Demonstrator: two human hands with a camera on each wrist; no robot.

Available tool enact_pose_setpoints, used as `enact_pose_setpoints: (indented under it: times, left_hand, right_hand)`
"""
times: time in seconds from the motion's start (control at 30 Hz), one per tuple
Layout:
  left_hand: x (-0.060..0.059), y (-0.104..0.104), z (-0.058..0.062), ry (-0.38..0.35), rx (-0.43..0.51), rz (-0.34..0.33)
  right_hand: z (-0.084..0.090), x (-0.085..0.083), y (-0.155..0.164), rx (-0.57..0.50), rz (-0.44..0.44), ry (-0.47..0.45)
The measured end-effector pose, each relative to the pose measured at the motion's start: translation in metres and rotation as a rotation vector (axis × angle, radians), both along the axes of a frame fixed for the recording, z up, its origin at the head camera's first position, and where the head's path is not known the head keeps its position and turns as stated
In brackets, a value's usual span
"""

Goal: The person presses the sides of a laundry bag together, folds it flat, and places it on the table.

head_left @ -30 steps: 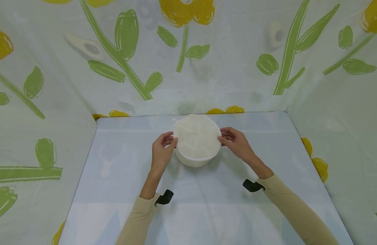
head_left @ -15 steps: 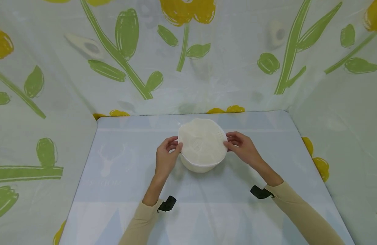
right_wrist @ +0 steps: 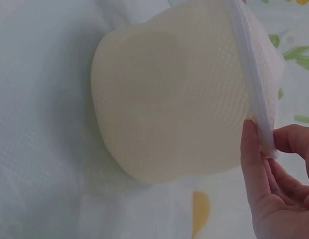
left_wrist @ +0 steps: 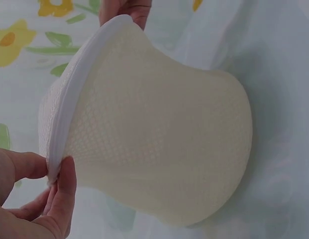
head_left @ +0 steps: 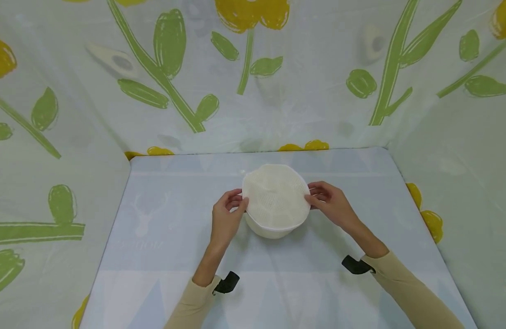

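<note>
A round cream mesh pouch (head_left: 276,200) with a white rim band stands on the pale blue table (head_left: 162,256), bulging like a bowl. My left hand (head_left: 227,214) pinches its left rim between thumb and fingers. My right hand (head_left: 330,203) pinches the right rim. The left wrist view has the mesh body (left_wrist: 159,144) and white band (left_wrist: 69,99), with my thumb (left_wrist: 62,194) on the band and the other hand's fingertips at the far rim. In the right wrist view the pouch (right_wrist: 174,94) rests on the cloth, my fingers (right_wrist: 254,164) at its band.
A curtain printed with green stems and yellow flowers (head_left: 253,68) closes in the table at the back and both sides. Black wrist mounts (head_left: 227,283) (head_left: 354,265) sit on my beige sleeves. Bare tabletop lies in front of the pouch.
Both hands and the pouch have shifted toward me and slightly right across the table. The grip on the rim is the same.
</note>
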State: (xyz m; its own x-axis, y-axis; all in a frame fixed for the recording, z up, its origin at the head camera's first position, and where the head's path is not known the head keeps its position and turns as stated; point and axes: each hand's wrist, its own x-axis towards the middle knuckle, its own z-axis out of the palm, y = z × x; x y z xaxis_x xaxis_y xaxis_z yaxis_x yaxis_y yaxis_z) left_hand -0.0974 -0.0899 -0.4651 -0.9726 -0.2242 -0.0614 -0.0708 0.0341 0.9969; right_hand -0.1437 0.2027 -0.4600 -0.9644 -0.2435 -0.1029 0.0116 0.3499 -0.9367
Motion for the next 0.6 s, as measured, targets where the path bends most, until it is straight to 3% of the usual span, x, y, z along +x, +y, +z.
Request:
enact_pose_setpoints:
  times: [0.33, 0.6]
  left_hand:
    - [0.006, 0.001, 0.002, -0.036, -0.01, -0.018]
    - [0.004, 0.0, -0.009, -0.049, -0.05, -0.029]
  right_hand:
    - [-0.002, 0.005, 0.002, 0.002, -0.002, -0.01]
    - [-0.008, 0.008, -0.001, -0.015, -0.024, -0.014]
